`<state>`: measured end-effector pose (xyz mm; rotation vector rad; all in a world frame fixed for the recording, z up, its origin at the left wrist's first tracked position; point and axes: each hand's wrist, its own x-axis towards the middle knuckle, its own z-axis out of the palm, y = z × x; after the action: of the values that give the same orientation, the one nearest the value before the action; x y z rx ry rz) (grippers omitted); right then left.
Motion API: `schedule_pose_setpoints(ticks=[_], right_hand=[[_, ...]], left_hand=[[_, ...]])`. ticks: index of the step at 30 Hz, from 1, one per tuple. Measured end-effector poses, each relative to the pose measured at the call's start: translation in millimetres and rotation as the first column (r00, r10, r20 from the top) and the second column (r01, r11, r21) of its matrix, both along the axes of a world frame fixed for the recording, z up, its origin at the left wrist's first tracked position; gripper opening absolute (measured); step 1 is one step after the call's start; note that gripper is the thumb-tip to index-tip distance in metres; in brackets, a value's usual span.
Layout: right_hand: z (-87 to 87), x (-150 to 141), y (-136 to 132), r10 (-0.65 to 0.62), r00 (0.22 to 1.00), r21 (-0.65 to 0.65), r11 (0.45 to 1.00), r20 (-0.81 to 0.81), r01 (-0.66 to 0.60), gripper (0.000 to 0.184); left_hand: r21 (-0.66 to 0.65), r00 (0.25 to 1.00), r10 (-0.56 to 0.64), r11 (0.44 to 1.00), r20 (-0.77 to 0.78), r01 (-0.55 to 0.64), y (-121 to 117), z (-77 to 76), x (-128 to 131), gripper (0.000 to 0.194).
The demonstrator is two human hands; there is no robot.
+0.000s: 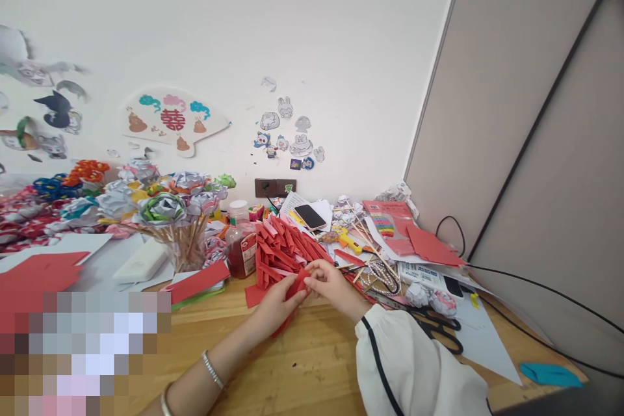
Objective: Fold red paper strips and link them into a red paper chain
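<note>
Both your left hand (277,303) and right hand (330,285) pinch the red paper (299,283) directly between them, just your side of the strips (287,244), its long axis largely hidden by your grip.

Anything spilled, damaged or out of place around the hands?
No spill or clear damage shows. A phone lies on loose papers just beyond the heap of red paper strips, perhaps out of place there; bead strings right of the right hand are bunched untidily.

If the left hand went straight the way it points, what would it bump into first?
Past the red paper in its grip, the left hand would probably meet the right hand; depth is unclear.
</note>
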<state>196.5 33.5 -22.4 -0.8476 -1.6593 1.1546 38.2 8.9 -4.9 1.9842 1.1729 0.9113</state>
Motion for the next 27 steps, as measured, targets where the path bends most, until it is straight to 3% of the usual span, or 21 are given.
schedule_pose_setpoints(ticks=[5, 9, 15, 20, 27], right_hand=[[-1.4, -1.4, 2.2, -0.018, 0.997, -0.082, 0.997, -0.070, 0.012, 0.031], [2.2, -3.1, 0.2, 0.017, 0.995, -0.154, 0.988, -0.093, -0.032, 0.030], [2.9, -3.4, 0.2, -0.017, 0.996, -0.131, 0.991, -0.086, 0.005, 0.029], [0.9, -2.3, 0.6, -0.038, 0.996, -0.114, 0.993, -0.081, 0.028, 0.031], [6.4, -4.3, -6.0, 0.028, 0.993, -0.177, 0.983, -0.116, -0.048, 0.029]], left_hand=[[-0.156, 0.990, -0.098, 0.981, 0.100, 0.113, -2.6, 2.3, 3.4, 0.031], [-0.202, 0.978, -0.119, 0.967, 0.168, 0.153, -2.6, -0.5, 5.2, 0.033], [-0.296, 0.976, -0.133, 0.938, 0.171, 0.180, -4.3, -3.8, 6.0, 0.034], [-0.318, 0.972, -0.157, 0.925, 0.178, 0.207, -5.4, -3.0, 7.0, 0.034], [-0.336, 0.965, -0.161, 0.915, 0.206, 0.224, -3.5, -4.5, 6.7, 0.033]])
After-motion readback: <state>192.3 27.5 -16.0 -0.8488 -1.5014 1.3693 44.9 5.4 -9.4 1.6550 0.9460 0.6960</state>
